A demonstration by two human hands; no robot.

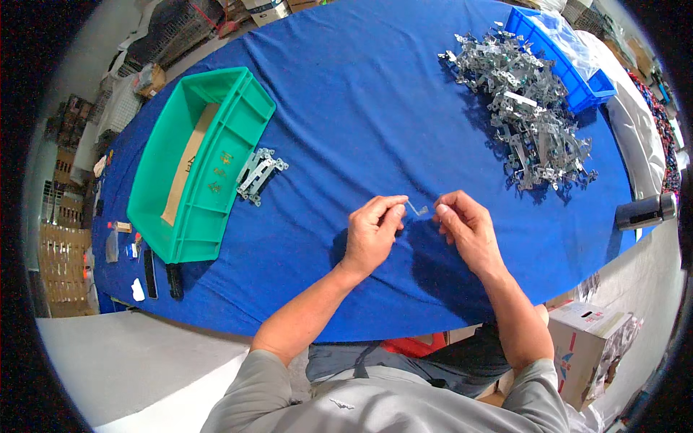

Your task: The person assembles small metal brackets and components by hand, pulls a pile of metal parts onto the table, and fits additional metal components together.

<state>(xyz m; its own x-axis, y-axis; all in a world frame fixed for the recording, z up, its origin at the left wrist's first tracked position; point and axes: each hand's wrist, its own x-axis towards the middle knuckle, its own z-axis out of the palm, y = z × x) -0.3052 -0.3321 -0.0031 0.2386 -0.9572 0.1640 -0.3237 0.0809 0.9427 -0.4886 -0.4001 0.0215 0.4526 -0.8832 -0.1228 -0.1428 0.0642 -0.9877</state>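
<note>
Metal bracket (422,211) between half-closed hands (369,232)

Glinting metal on the brackets (260,173) beside the green bin (208,237), the small piece (416,211) and heap (530,108) farther right; smooth plastic on the bin; matt cardboard (190,162) inside; creased, matt cloth (361,94) beneath.

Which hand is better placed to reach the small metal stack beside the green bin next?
Probably your left hand: it's nearer the small stack and green bin, and appears to pinch the thin metal piece. Your right hand sits farther away, toward the larger pile.
</note>
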